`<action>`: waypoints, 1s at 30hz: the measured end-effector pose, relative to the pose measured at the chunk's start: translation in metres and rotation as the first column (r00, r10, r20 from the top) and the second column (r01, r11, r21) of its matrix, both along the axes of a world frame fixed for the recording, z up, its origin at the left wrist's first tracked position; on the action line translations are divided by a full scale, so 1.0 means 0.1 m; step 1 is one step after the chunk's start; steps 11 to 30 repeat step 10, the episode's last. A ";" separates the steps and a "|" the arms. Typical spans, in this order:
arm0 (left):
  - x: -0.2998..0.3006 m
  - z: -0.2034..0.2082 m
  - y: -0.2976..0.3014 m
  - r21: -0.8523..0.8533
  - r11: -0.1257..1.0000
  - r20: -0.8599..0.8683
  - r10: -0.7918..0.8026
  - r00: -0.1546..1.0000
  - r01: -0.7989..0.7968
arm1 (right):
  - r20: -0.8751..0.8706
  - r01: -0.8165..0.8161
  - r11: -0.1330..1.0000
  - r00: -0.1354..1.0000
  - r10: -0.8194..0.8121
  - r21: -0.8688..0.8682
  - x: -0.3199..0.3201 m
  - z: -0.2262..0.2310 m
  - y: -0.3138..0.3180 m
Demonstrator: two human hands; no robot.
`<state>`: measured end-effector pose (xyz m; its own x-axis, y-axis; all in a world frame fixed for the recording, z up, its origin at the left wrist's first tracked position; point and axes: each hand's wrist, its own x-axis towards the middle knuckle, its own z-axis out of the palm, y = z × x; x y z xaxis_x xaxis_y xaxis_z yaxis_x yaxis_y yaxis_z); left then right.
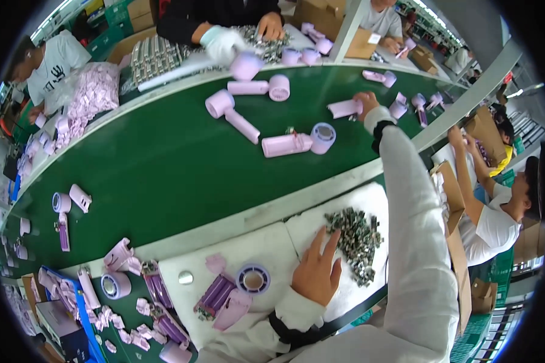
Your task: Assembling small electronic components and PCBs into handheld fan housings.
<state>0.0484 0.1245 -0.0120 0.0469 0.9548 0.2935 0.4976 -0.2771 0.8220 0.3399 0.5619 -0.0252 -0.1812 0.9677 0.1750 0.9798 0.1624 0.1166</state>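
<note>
My left hand lies on a white foam sheet, its fingers spread at the edge of a heap of small dark metal and circuit-like parts. My right hand reaches far over the green belt, its fingers closed on a pink handheld-fan handle. Left of my left hand, an opened fan handle with purple cells rests on the foam beside a lilac ring-shaped fan head. A pink shell half lies against it. A small round silver disc sits farther left.
Several pink fans, one of them a lilac-headed fan, lie on the green belt. A blue-edged bin of pink shells stands at lower left. Co-workers sit opposite and at right; a gloved hand works across the belt. A post stands at right.
</note>
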 end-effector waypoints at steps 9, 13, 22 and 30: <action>-0.02 -0.01 -0.13 -0.064 0.995 0.025 -0.081 0.996 0.083 | -0.035 0.022 1.000 0.999 -0.022 0.012 -0.26 1.15 -1.06; -0.01 0.01 -0.13 -0.164 0.982 0.117 -0.077 0.990 0.096 | -0.034 0.035 0.999 0.999 -0.034 0.023 -0.20 1.23 -1.13; -0.01 0.01 -0.13 -0.164 0.982 0.117 -0.077 0.990 0.096 | -0.034 0.035 0.999 0.999 -0.034 0.023 -0.20 1.23 -1.13; -0.01 0.01 -0.13 -0.164 0.982 0.117 -0.077 0.990 0.096 | -0.034 0.035 0.999 0.999 -0.034 0.023 -0.20 1.23 -1.13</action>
